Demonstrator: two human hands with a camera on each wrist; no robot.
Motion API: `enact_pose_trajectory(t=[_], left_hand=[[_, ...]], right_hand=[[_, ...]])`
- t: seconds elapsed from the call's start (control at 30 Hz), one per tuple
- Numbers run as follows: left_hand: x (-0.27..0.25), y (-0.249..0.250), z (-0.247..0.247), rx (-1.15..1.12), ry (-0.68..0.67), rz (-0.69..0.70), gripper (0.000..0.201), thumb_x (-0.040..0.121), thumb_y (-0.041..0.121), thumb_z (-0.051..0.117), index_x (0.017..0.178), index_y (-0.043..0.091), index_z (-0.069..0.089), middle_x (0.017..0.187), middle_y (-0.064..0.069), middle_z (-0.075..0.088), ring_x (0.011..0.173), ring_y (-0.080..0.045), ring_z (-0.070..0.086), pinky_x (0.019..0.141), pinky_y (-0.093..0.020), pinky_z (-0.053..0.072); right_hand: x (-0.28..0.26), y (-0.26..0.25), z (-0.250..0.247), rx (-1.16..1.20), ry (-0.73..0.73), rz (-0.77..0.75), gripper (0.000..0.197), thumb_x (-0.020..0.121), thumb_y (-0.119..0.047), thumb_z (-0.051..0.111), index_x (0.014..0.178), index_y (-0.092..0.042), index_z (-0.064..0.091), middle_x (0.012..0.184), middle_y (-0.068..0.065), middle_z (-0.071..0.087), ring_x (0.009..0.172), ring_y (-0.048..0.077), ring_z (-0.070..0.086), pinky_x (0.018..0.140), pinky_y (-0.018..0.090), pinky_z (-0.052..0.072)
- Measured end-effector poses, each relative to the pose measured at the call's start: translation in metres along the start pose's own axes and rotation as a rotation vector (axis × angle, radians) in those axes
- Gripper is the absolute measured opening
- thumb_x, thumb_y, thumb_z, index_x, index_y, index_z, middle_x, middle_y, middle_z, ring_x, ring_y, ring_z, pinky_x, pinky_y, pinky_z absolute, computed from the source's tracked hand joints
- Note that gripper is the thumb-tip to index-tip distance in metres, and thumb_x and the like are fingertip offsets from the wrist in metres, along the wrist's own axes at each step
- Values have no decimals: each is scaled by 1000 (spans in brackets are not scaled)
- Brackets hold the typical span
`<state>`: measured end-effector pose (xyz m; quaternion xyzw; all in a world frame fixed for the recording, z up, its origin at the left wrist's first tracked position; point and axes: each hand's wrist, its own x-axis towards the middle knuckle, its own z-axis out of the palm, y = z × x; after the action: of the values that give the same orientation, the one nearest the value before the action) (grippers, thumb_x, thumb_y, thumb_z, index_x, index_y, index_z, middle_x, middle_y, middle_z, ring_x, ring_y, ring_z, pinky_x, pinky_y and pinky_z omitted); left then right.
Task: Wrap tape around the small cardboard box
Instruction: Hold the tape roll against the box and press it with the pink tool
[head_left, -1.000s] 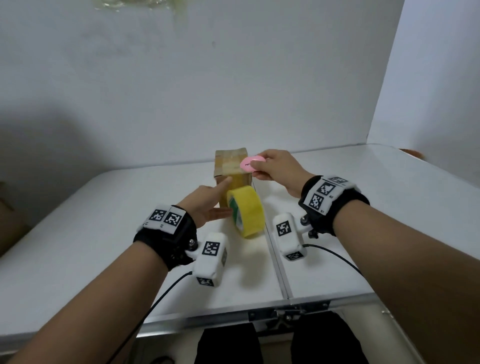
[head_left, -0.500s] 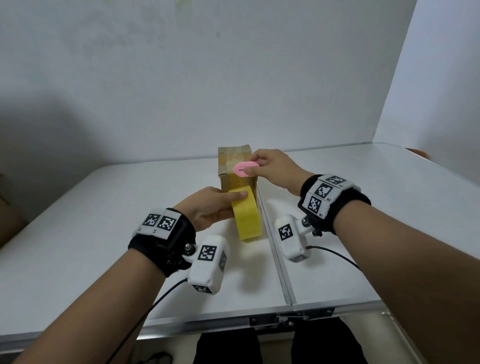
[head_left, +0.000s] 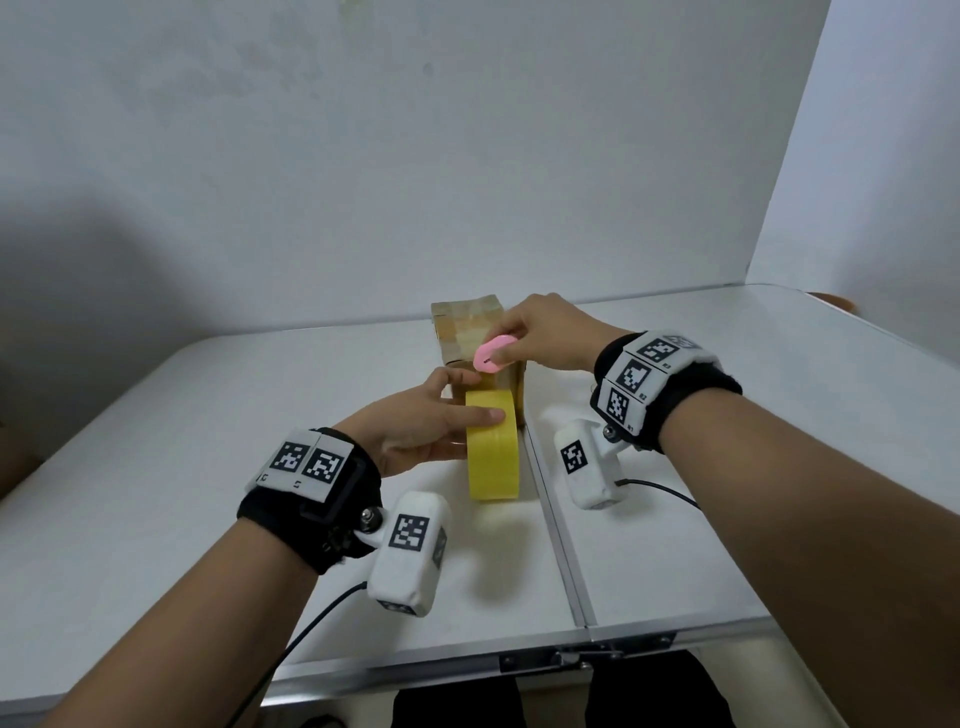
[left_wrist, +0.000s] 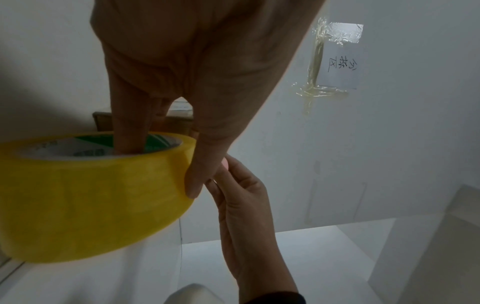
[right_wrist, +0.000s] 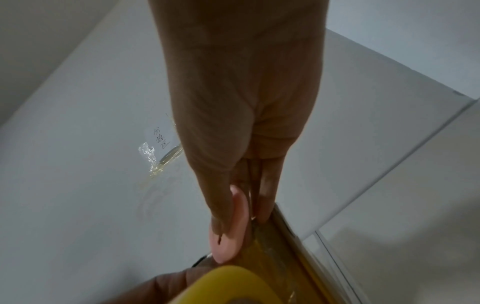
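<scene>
The small cardboard box (head_left: 464, 328) stands upright at the middle back of the white table (head_left: 156, 493). Just in front of it my left hand (head_left: 460, 423) grips the yellow tape roll (head_left: 492, 452), fingers in its core (left_wrist: 130, 142) and thumb (left_wrist: 202, 170) on the outer face. A strip of tape (right_wrist: 275, 257) runs from the roll up the box's front. My right hand (head_left: 506, 349) pinches a small pink cutter (head_left: 492, 353) and holds it against the box front, just above the roll. The cutter (right_wrist: 230, 228) lies along the thumb, its tip at the tape.
The seam (head_left: 553, 530) between the table halves runs just right of the roll toward a latch (head_left: 582, 657) at the front edge. White walls close off the back and right. A paper note (left_wrist: 340, 61) is taped to the wall. A brown object (head_left: 834, 302) peeks in at far right.
My left hand has turned the roll edge-on and drawn it down in front of the box. My right hand has moved the pink cutter left and down onto the box front.
</scene>
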<state>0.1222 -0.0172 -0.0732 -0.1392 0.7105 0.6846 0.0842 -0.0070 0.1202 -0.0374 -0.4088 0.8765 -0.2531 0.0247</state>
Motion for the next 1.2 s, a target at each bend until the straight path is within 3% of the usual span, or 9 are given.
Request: enact_pose_trajectory(t=[0.1, 0.2, 0.3, 0.4, 0.5, 0.63, 0.87, 1.07, 1.2], left_hand=[[1, -1, -1, 45, -32, -3, 55, 83, 11, 74, 132, 22, 51, 113, -2, 72, 88, -12, 72, 69, -23, 57], [3, -2, -2, 53, -47, -13, 52, 83, 11, 73, 131, 22, 55, 110, -1, 74, 90, -10, 72, 72, -23, 57], [5, -3, -3, 11, -54, -31, 52, 83, 8, 73, 130, 20, 56, 109, -3, 75, 92, -14, 73, 78, -27, 58], [5, -5, -5, 42, -73, -22, 49, 84, 9, 71, 128, 23, 56, 101, 2, 76, 83, -9, 73, 68, -21, 57], [6, -6, -7, 75, -92, -27, 50, 85, 13, 71, 129, 27, 55, 102, 4, 75, 85, -6, 72, 70, -20, 56], [7, -7, -10, 84, -109, -44, 49, 85, 14, 71, 129, 29, 55, 104, 4, 75, 87, -5, 71, 68, -18, 55], [12, -5, -15, 108, -123, -60, 48, 83, 14, 72, 127, 29, 59, 107, 5, 74, 90, -9, 70, 85, -24, 55], [14, -4, -30, 147, -109, -84, 50, 67, 24, 79, 114, 34, 67, 96, 9, 70, 85, -9, 65, 91, -29, 47], [13, -8, -23, 116, -79, -64, 36, 84, 27, 71, 120, 28, 63, 87, 12, 72, 76, -4, 69, 72, -23, 54]], right_hand=[[1, 0, 0, -50, -15, -9, 29, 80, -27, 73, 107, -14, 75, 97, 2, 70, 88, 13, 58, 67, 20, 42], [2, 1, 3, -74, -23, -4, 27, 79, -27, 74, 101, -11, 76, 88, 2, 67, 83, 13, 56, 59, 18, 37], [3, 3, 5, -69, -5, 7, 25, 79, -28, 74, 96, -12, 74, 87, -1, 63, 83, 14, 56, 58, 18, 37], [5, 4, 8, -47, 24, 11, 20, 76, -32, 74, 82, -16, 63, 82, -1, 60, 77, 15, 54, 56, 21, 36], [6, 6, 12, -45, 32, 14, 24, 74, -33, 74, 82, -14, 61, 80, 0, 59, 74, 16, 53, 56, 24, 36], [4, 9, 9, -61, -8, 13, 24, 74, -31, 76, 80, -16, 60, 70, -10, 51, 68, 10, 48, 54, 22, 33], [1, 7, 8, -57, -29, 2, 23, 74, -29, 77, 80, -14, 60, 67, -12, 47, 61, 3, 43, 52, 22, 30], [1, 4, 19, -47, 20, 15, 21, 71, -25, 75, 78, -11, 61, 66, -9, 48, 65, 12, 47, 51, 22, 30], [2, 3, 21, -70, 32, 24, 20, 72, -27, 75, 79, -14, 61, 67, -10, 48, 73, 16, 50, 52, 23, 30]])
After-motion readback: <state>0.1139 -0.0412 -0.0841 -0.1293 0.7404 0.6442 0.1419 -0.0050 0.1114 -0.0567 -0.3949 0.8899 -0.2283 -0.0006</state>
